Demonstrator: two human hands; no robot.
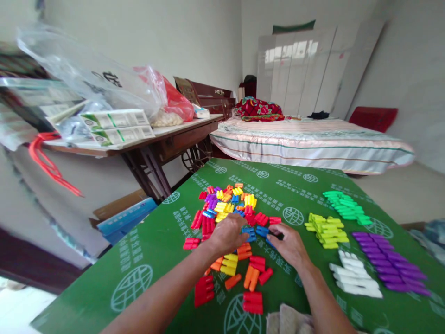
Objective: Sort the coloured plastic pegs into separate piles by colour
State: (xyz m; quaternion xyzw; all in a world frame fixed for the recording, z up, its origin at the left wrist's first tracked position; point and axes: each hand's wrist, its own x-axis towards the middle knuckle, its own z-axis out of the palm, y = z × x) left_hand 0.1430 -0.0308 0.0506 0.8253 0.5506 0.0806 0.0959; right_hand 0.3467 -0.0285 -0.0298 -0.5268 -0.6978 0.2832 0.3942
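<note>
My left hand reaches over the pile with fingers curled. Its thumb and forefinger lie around the ends of some blue plastic tubes; part of the grip is hidden. To the right, my right hand has its thumb and fingers bent together at another blue cluster, with a blue end showing by the thumb. Around both hands lie small tubes, many joined side by side: red tubes, orange tubes, yellow tubes and, farther back, purple tubes.
On the right of the green table lie sorted groups: green tubes, lime tubes, white tubes and purple ones. A beige cloth is at the near edge. A sewing-machine table with bags and a bed stand beyond.
</note>
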